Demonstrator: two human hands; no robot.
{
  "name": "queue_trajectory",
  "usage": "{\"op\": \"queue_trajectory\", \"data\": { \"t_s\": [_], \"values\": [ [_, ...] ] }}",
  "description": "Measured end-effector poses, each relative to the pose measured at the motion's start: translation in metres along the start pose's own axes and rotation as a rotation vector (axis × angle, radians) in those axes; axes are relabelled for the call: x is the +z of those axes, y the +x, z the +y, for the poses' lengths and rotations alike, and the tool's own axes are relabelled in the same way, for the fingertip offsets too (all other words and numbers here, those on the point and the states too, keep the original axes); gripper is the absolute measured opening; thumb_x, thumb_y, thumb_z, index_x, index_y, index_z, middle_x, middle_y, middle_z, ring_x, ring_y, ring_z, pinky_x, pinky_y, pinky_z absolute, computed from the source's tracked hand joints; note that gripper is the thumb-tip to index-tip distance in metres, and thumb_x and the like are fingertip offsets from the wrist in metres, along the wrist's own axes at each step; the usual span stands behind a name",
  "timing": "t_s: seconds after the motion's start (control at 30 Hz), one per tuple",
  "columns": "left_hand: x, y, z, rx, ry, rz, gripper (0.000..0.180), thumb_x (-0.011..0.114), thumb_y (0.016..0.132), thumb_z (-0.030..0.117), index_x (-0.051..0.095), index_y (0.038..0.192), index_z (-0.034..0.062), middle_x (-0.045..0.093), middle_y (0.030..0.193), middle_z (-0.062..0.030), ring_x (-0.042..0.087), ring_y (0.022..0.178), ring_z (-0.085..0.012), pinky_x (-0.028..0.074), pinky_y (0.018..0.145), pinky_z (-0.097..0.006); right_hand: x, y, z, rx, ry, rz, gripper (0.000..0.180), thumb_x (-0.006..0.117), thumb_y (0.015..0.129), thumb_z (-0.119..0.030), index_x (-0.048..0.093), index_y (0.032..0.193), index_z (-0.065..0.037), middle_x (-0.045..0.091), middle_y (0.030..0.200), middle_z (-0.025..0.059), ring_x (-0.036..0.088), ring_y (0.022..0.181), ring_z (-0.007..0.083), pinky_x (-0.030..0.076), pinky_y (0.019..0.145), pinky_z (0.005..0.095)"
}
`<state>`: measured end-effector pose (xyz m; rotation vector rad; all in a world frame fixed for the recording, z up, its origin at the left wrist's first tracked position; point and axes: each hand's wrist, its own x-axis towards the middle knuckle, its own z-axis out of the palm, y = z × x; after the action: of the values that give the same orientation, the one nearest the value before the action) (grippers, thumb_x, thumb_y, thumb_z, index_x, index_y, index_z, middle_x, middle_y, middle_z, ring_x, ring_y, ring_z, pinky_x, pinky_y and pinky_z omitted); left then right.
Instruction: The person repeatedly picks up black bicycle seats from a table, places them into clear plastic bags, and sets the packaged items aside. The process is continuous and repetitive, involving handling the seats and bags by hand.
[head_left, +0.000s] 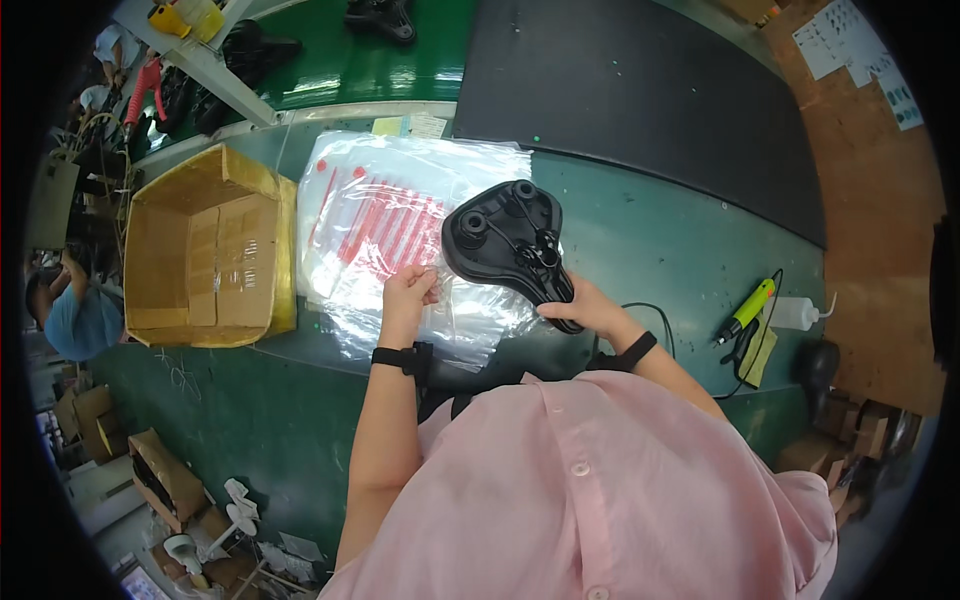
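Observation:
A black bicycle saddle [500,255] is tilted up in front of me with its underside showing. My right hand [592,308] is closed round its narrow nose, thumb on the near side. Beneath it lies a stack of clear plastic bags [335,225] with red printing, spread on the green table. My left hand [408,292] is over the stack, left of the saddle, with its fingers pinched together on the clear film of a plastic bag. Its fingertips are apart from the saddle.
An open cardboard box [205,265] with yellow tape stands left of the bags. A black mat [640,90] covers the far table. At the right lie a green-yellow electric screwdriver [748,312] with a cord and a white squeeze bottle [797,314]. More black saddles [380,18] sit beyond.

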<state>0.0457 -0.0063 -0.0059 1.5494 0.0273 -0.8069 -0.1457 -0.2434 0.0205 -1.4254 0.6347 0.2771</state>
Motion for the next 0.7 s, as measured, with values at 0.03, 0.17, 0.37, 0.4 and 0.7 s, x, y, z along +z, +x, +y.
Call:
{"op": "queue_trajectory", "data": {
  "t_s": [0.03,0.17,0.37,0.4,0.7],
  "values": [
    [-0.004,0.001,-0.001,0.015,-0.006,-0.028,0.008,0.066,0.086,0.012,0.062,0.084,0.0047,0.062,0.073,-0.0018,0.057,0.062,-0.0084,0.048,0.058,-0.022,-0.003,0.001,-0.005,0.138,0.19,-0.127,0.072,0.081,0.072,-0.024,0.047,0.128,0.005,0.063,0.112,0.0151,0.06,0.105,0.0242,0.047,0.091,0.0343],
    [-0.008,0.0,0.002,0.079,0.005,-0.114,0.008,0.067,0.084,0.009,0.06,0.082,0.0048,0.061,0.073,-0.0011,0.058,0.064,-0.0083,0.048,0.058,-0.022,0.006,-0.007,-0.017,0.213,0.596,-0.178,0.044,0.07,0.082,-0.014,0.055,0.121,0.001,0.064,0.11,0.0086,0.062,0.097,0.0176,0.05,0.088,0.031],
    [0.036,-0.026,0.019,0.065,0.05,-0.319,0.008,0.066,0.083,0.004,0.059,0.086,0.0005,0.064,0.075,-0.0047,0.061,0.069,-0.0101,0.052,0.063,-0.024,0.061,0.011,-0.03,0.008,0.795,-0.239,0.038,0.069,0.083,-0.012,0.056,0.117,-0.002,0.063,0.106,0.005,0.063,0.09,0.0142,0.051,0.077,0.0291],
    [0.037,-0.025,0.018,0.053,0.137,-0.324,0.009,0.066,0.083,0.004,0.059,0.088,0.0003,0.064,0.078,-0.005,0.062,0.07,-0.0102,0.052,0.063,-0.024,0.067,0.02,-0.031,-0.017,0.775,-0.187,0.038,0.07,0.082,-0.011,0.055,0.116,-0.002,0.063,0.104,0.0058,0.063,0.088,0.0143,0.052,0.075,0.0291],
    [-0.075,-0.028,0.04,0.067,-0.676,-0.284,0.012,0.054,0.096,0.019,0.058,0.094,0.0071,0.054,0.079,0.0031,0.051,0.071,-0.0064,0.046,0.07,-0.023,0.02,0.025,-0.024,-0.172,0.387,0.259,0.06,0.073,0.072,-0.001,0.046,0.126,0.003,0.062,0.109,0.0089,0.06,0.096,0.0175,0.047,0.088,0.0303]
  ]
}}
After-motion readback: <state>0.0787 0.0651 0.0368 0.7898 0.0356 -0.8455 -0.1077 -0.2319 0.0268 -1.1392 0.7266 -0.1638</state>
